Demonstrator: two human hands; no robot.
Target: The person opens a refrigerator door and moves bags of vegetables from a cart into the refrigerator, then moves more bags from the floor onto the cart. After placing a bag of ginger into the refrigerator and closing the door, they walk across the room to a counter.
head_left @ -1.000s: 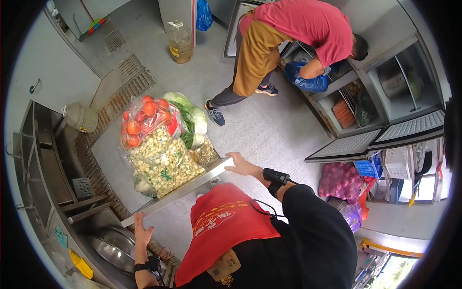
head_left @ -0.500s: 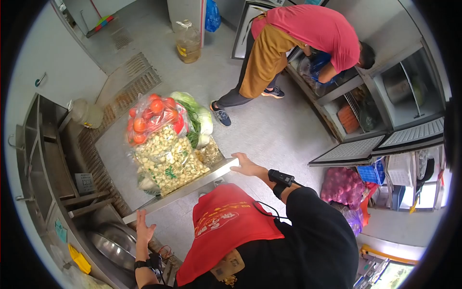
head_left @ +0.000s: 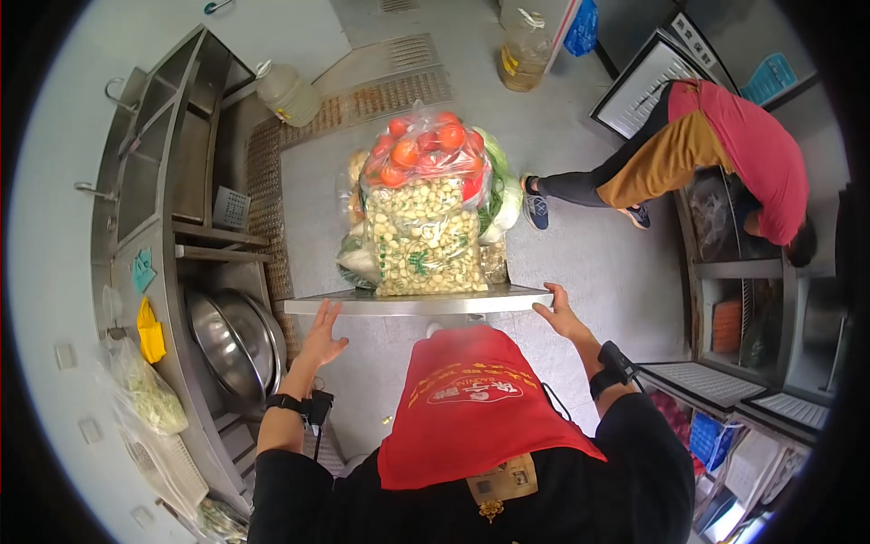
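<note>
A metal cart [head_left: 408, 306] has its long near edge in front of me. My left hand [head_left: 322, 336] is at the left part of this edge, fingers spread, fingertips against the metal. Around the right corner my right hand [head_left: 563, 314] holds the edge between thumb and fingers. Bagged peeled garlic cloves or similar pale pieces [head_left: 426, 238] lie on the cart. Above them rests a clear bag of tomatoes [head_left: 419, 150]. Leafy greens [head_left: 497, 195] stick out at the right, and another bag with pale vegetables [head_left: 360, 258] is at the left.
Left are a steel sink counter [head_left: 154, 195] and metal bowls [head_left: 231, 349]. A plastic jug [head_left: 288, 93] stands behind the cart, an oil container [head_left: 524, 54] farther back. At right, a person [head_left: 743, 154] in red bends into an open fridge [head_left: 716, 270].
The view has turned, and the cart now lies straight across in front of me. My hands remain at its edge. The other person appears farther right, still bent at the fridge.
</note>
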